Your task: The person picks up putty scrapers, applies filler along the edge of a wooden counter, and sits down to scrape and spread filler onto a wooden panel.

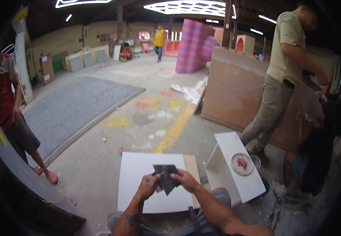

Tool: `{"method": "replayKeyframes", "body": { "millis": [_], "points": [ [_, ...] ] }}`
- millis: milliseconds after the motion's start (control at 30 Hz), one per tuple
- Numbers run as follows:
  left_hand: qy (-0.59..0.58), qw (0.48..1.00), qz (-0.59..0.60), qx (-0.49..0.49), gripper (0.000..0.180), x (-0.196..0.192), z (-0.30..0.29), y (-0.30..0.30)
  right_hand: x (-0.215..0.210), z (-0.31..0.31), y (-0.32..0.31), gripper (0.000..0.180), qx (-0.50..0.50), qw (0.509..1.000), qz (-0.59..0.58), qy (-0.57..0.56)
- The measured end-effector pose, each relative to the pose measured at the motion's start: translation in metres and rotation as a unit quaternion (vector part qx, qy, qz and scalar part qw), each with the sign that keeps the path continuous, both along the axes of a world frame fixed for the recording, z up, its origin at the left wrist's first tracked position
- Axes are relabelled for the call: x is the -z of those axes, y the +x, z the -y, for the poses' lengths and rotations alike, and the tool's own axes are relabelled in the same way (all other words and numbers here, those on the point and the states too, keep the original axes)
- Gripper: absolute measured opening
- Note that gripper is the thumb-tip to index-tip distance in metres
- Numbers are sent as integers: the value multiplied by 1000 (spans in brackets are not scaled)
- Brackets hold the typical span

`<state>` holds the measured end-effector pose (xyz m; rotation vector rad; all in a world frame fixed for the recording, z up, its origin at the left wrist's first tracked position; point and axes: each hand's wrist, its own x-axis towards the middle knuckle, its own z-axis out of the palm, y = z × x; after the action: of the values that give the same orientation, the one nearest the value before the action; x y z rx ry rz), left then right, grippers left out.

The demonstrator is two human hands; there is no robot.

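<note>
Both my hands are closed on a dark flat sheet (165,170), held above a white board. It has angular corners, and a pointed part hangs down between the hands; whether it is one folded sheet or two pieces I cannot tell. My left hand (148,185) pinches its left side, thumb on top. On the right side, my right hand (185,180) grips it the same way. The white board (139,192) lies flat in front of me, with a pale wooden strip (192,169) along its right side.
Right of the board stands a white open box (229,165) with a round, red-stained lid (242,164) on top. A standing person (282,67) and a crouching person (312,153) are beyond it. Another person (11,94) stands left, near a grey platform (76,110). A brown panel (233,90) leans ahead.
</note>
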<state>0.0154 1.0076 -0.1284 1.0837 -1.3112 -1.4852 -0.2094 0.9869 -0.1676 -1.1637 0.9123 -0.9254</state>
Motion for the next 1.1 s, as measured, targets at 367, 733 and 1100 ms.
{"method": "replayKeyframes", "body": {
  "millis": [367,733,1100],
  "points": [
    [-10,986,-156,-53,28,-4,17,5,-109,-34,1,26,265,907,-125,-301],
    [-34,939,-342,-16,79,-25,-7,9,-103,-55,71,46,132,834,-355,-402],
    [-57,938,-299,-168,37,-13,13,30,-99,-42,43,34,160,976,-20,-148]
  ]
}}
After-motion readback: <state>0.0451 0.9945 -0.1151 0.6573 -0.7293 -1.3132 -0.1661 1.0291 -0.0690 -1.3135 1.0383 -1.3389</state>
